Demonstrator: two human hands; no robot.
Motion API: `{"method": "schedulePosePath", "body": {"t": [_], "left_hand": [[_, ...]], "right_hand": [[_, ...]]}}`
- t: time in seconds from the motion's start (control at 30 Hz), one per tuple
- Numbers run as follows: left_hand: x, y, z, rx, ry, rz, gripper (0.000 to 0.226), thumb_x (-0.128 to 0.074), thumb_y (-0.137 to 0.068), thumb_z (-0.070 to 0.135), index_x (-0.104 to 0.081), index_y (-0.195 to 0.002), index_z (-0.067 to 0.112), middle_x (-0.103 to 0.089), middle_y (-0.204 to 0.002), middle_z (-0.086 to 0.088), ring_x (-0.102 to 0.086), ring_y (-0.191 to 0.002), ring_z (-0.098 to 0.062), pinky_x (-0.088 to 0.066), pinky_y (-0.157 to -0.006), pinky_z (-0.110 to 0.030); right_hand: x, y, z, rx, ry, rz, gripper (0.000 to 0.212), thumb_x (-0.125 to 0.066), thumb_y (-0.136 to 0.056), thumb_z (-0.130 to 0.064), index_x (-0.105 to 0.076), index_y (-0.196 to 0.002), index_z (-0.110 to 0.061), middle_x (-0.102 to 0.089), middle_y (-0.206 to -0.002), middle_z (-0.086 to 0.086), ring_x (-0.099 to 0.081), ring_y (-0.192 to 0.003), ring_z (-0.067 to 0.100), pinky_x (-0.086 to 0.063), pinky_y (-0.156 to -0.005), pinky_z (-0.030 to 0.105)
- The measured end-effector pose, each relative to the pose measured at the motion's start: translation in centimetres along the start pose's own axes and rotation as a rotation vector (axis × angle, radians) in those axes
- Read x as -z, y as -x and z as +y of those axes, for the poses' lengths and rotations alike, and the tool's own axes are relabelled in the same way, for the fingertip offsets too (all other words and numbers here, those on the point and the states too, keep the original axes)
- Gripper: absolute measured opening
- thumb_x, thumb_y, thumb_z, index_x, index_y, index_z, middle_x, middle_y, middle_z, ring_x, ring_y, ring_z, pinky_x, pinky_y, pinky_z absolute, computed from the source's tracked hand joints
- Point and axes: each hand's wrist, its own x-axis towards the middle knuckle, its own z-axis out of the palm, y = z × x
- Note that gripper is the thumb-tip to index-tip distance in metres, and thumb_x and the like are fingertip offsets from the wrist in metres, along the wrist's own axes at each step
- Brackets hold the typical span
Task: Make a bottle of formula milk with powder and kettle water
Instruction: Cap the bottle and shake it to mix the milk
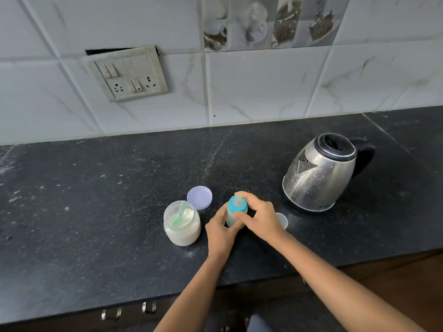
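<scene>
Holding the bottle (236, 215) upright on the worktop (96, 212), near the front edge, just right of the powder jar (182, 230) and well apart from the kettle (321, 172) standing farther right and farther back. Wrapping the left hand (220, 232) round the lower body of the bottle, fingers curled on it. Pinching the blue collar (233, 207) at the top with the right hand (261, 218), thumb on the near side and fingers on the far side, teat poking up between them.

Probably twisting the collar, though not managing to tell tightening from loosening. Leaving the powder jar open, with the scoop (181, 215) lying inside on the powder and the lid (199, 197) resting flat on the worktop just behind it. Half hiding a clear cap (283, 220) behind the right hand.

Struggling to judge the bottle's contents: looking pale, perhaps milky, so possibly already past the powder and water steps. If so, remaining: sealing the collar, shaking, capping, closing the jar. If not, unscrewing first, then scooping and pouring.
</scene>
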Motion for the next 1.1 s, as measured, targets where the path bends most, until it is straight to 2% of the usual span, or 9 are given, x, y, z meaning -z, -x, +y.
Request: {"method": "schedulePosePath", "body": {"t": [0.1, 0.2, 0.3, 0.5, 0.57, 0.67, 0.83, 0.97, 1.1], "left_hand": [[-0.1, 0.1, 0.3, 0.004, -0.011, 0.02, 0.042, -0.073, -0.078, 0.016, -0.065, -0.116, 0.031, -0.072, -0.1, 0.018, -0.066, -0.095, 0.0, -0.05, -0.083, -0.021], [-0.3, 0.4, 0.7, 0.0, -0.029, 0.052, 0.039, -0.071, -0.079, 0.012, -0.066, -0.113, 0.033, -0.072, -0.096, 0.018, -0.065, -0.092, 0.002, -0.046, -0.077, -0.014], [-0.3, 0.4, 0.5, -0.001, -0.024, 0.035, 0.039, -0.072, -0.079, 0.016, -0.065, -0.11, 0.04, -0.072, -0.095, 0.018, -0.067, -0.093, -0.005, -0.053, -0.081, -0.023], [0.0, 0.4, 0.3, -0.009, -0.018, -0.012, 0.05, -0.077, -0.076, 0.025, -0.061, -0.122, 0.034, -0.07, -0.108, 0.019, -0.064, -0.103, 0.001, -0.051, -0.094, -0.034], [0.1, 0.4, 0.2, 0.012, -0.001, -0.026, 0.054, -0.08, -0.071, 0.035, -0.059, -0.121, 0.041, -0.069, -0.112, 0.02, -0.062, -0.108, 0.0, -0.05, -0.096, -0.037], [0.1, 0.2, -0.1, 0.03, -0.019, -0.015, 0.059, -0.079, -0.065, 0.04, -0.055, -0.118, 0.05, -0.066, -0.116, 0.024, -0.06, -0.11, 0.003, -0.051, -0.097, -0.038], [0.1, 0.1, -0.5, 0.029, -0.023, -0.018, 0.06, -0.081, -0.07, 0.031, -0.051, -0.113, 0.059, -0.063, -0.116, 0.028, -0.057, -0.112, 0.007, -0.048, -0.1, -0.032], [0.2, 0.0, -0.6, 0.033, -0.04, -0.03, 0.061, -0.082, -0.072, 0.027, -0.049, -0.112, 0.059, -0.06, -0.112, 0.034, -0.055, -0.112, 0.009, -0.045, -0.102, -0.026], [0.4, -0.2, -0.7, 0.031, -0.051, -0.043, 0.06, -0.082, -0.073, 0.026, -0.049, -0.113, 0.056, -0.059, -0.109, 0.037, -0.055, -0.109, 0.012, -0.046, -0.1, -0.025]], "right_hand": [[-1.3, 0.8, -0.8, 0.019, 0.037, 0.155, 0.051, -0.073, -0.082, -0.017, -0.057, -0.131, -0.013, -0.068, -0.119, -0.001, -0.061, -0.105, 0.004, -0.047, -0.092, 0.015], [-2.8, 1.4, -1.9, -0.019, 0.062, 0.31, 0.046, -0.071, -0.083, -0.016, -0.059, -0.127, -0.014, -0.07, -0.111, 0.002, -0.066, -0.097, 0.015, -0.052, -0.086, 0.025], [-4.1, 1.9, -2.7, -0.075, 0.056, 0.413, 0.045, -0.07, -0.082, -0.017, -0.059, -0.126, -0.016, -0.07, -0.112, 0.003, -0.067, -0.097, 0.02, -0.053, -0.086, 0.035], [-1.1, 2.0, -2.2, -0.043, 0.103, 0.243, 0.054, -0.072, -0.084, -0.025, -0.051, -0.133, -0.016, -0.062, -0.125, -0.001, -0.056, -0.115, 0.019, -0.043, -0.102, 0.033], [0.5, 3.3, -1.2, 0.008, 0.089, 0.399, 0.059, -0.072, -0.085, -0.027, -0.048, -0.135, -0.012, -0.055, -0.135, 0.003, -0.05, -0.125, 0.016, -0.039, -0.102, 0.023], [1.4, 6.1, 2.2, 0.029, 0.232, 0.631, 0.062, -0.072, -0.082, -0.037, -0.046, -0.128, -0.005, -0.049, -0.129, 0.013, -0.048, -0.12, 0.024, -0.044, -0.097, 0.034], [0.4, 7.6, 5.7, -0.202, 0.223, 0.405, 0.083, -0.085, -0.069, -0.031, -0.041, -0.135, -0.005, -0.048, -0.132, 0.013, -0.047, -0.123, 0.027, -0.043, -0.099, 0.037], [0.9, 6.7, 4.7, -0.119, 0.136, 0.438, 0.057, -0.082, -0.074, -0.016, -0.053, -0.122, -0.01, -0.061, -0.116, 0.003, -0.058, -0.109, 0.023, -0.041, -0.09, 0.023], [3.8, 3.3, 0.8, 0.08, 0.097, 0.352, 0.058, -0.081, -0.071, -0.007, -0.057, -0.122, -0.021, -0.053, -0.112, -0.006, -0.055, -0.105, 0.011, -0.05, -0.09, 0.032]]}}
